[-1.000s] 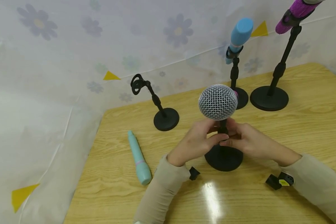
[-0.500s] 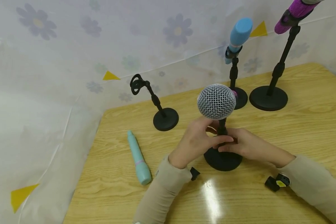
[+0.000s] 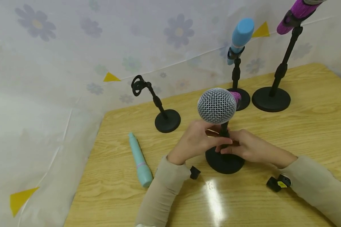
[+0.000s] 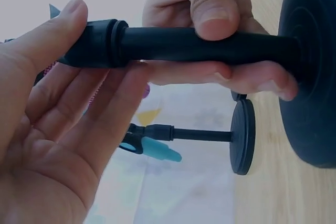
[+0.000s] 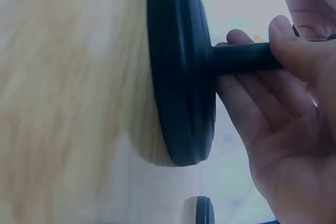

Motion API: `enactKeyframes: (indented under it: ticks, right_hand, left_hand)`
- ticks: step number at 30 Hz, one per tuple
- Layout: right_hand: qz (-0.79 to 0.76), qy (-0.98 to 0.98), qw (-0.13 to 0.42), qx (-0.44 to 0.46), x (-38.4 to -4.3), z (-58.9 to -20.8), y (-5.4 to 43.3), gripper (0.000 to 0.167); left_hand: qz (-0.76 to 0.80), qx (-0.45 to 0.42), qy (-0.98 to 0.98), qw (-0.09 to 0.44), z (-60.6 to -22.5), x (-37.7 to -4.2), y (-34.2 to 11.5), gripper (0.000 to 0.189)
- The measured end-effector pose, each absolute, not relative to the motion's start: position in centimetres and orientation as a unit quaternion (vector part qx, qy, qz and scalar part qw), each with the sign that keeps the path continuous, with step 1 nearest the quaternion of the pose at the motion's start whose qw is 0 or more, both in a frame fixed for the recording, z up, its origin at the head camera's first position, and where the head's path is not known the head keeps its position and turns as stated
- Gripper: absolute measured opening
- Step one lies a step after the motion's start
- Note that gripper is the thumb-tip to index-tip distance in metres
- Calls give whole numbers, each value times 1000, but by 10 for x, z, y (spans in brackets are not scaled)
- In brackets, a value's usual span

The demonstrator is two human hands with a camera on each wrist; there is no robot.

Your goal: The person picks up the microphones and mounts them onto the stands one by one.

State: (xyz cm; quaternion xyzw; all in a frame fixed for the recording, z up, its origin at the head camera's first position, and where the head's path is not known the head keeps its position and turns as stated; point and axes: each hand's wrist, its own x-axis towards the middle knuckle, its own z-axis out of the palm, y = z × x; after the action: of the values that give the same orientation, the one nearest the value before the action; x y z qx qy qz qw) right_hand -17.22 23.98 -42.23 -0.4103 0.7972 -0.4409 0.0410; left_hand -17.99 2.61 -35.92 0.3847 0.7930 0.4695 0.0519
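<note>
A microphone with a silver mesh head (image 3: 217, 105) sits on top of a black desk stand, whose round base (image 3: 225, 165) is on the wooden table. Behind the mesh, a bit of purple textured body (image 3: 236, 95) shows. My left hand (image 3: 194, 140) grips the stand's collar (image 4: 97, 43), thumb on one side and fingers on the other. Lower down, my right hand (image 3: 250, 145) holds the pole (image 5: 241, 57) between thumb and fingers, close above the base. In the head view the mesh head hides the stand's top.
A teal microphone (image 3: 140, 160) lies left of my arms. Behind it stands a stand with a bare clip (image 3: 163, 118). Further back right are stands holding a blue microphone (image 3: 242, 33) and a purple one (image 3: 301, 11). A flowered cloth (image 3: 74, 56) hangs behind the table.
My right hand has slid a little down the pole toward the base. The mesh head has shifted slightly left and dipped, and more purple shows behind it.
</note>
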Motion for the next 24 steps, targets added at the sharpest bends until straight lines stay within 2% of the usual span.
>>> enactKeyframes:
  ticks: [2, 8, 10, 14, 20, 24]
  right_hand:
    - [-406, 823, 46, -396, -170, -420, 239, 16]
    - [-171, 912, 43, -371, -152, -418, 241, 55]
    - [-122, 919, 21, -375, -145, -420, 241, 58]
    - [-95, 927, -9, -364, -135, -421, 241, 56]
    - [-120, 931, 36, -341, -132, -416, 238, 77]
    - [-136, 930, 40, -339, -133, -415, 234, 76]
  left_hand:
    - [466, 376, 798, 60, -358, -179, 25, 40]
    - [433, 355, 826, 59, -357, -178, 25, 38]
    - [419, 356, 834, 50, -356, -178, 27, 33]
    - [419, 364, 831, 43, -356, -178, 33, 31]
    - [468, 340, 813, 69, -362, -179, 30, 39]
    - [470, 377, 797, 35, -365, -180, 24, 46]
